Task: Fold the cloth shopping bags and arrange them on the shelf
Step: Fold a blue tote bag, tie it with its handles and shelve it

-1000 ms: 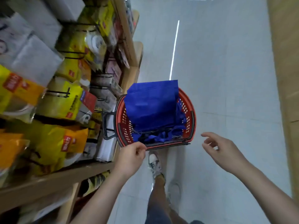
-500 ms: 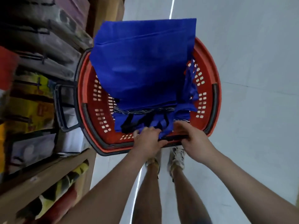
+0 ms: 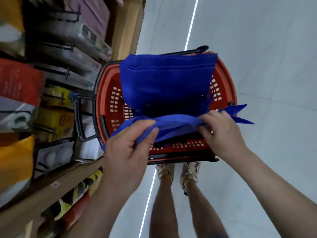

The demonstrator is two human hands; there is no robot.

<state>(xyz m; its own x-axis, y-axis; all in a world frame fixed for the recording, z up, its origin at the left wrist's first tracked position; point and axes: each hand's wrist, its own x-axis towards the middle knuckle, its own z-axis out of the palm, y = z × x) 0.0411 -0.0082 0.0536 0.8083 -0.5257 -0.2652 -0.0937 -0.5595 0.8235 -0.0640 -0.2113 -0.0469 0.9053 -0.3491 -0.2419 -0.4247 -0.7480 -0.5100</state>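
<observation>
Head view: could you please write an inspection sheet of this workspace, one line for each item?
Surface: pale floor, red basket over it.
Job's things: blue bags stacked in the basket; one bag stretched between both hands above its near rim.
Clutter: nothing seen.
Grippers: left hand pinches the bag's left end; right hand grips its right end.
Cables: nothing seen.
Surroundings: shelf with packs at left; shoes below.
</observation>
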